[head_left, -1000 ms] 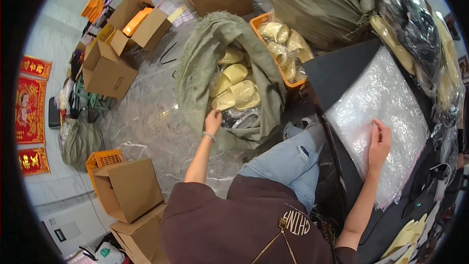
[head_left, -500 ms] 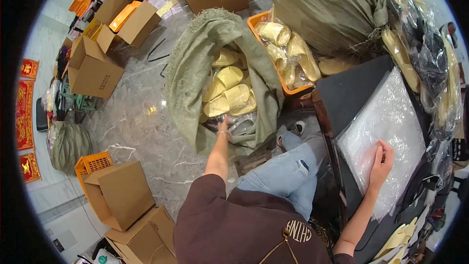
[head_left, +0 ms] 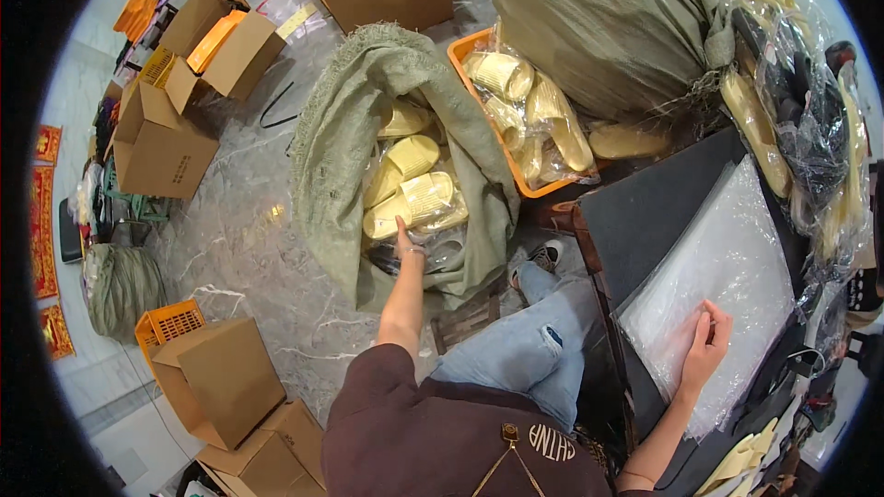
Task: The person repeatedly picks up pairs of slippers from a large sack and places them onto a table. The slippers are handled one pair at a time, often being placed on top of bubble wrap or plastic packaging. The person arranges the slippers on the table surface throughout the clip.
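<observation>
Yellow slippers (head_left: 412,195) piled in open green sack (head_left: 336,143) on floor; left hand (head_left: 406,241) reaching in, fingers touching one slipper, grip unclear. Right hand (head_left: 707,342) pinching top clear plastic bag (head_left: 723,267) of stack on dark table (head_left: 645,207).

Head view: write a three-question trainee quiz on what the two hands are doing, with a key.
1. True or false: the left hand reaches into the open green sack of pale yellow slippers.
2. The right hand rests on: A) a cardboard box, B) a stack of clear plastic bags, C) the orange crate.
3. Fill in: the clear plastic bags lie on a ____ coloured table.

Key: 1 true; 2 B; 3 black.
</observation>
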Tool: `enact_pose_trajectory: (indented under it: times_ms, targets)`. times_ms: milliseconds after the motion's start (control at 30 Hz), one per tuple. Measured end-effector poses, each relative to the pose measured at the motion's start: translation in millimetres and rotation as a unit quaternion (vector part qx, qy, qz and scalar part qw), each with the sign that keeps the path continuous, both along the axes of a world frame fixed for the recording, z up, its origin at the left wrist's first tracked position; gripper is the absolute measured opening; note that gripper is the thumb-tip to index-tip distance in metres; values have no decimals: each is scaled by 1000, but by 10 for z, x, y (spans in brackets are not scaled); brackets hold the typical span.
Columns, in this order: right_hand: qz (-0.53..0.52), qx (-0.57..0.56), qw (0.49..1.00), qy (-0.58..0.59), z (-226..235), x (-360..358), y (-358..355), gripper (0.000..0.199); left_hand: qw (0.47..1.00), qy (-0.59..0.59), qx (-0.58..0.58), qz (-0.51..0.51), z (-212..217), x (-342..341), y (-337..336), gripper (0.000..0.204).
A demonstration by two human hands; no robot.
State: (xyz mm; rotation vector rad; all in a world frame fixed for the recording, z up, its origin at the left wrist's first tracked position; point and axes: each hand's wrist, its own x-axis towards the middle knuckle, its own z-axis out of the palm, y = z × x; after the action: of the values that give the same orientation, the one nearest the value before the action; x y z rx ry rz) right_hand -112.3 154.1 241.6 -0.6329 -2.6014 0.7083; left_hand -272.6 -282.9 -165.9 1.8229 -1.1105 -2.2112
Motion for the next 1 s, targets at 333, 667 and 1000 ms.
enact_pose_trajectory:
  times_ms: [333, 667, 1000]
  targets:
    - [5, -12, 1000, -6, -27, -12, 24, 17, 896, -373, -238, -38, -104, -399, 369, 91]
    - [13, -35, 999, -1, 24, -45, 22, 18, 992, 40, 96, 71, -523, -203, -60, 80]
    - [18, -32, 999, -7, 69, -28, 26, 18, 999, 31, -44, 8, -702, -73, -14, 57]
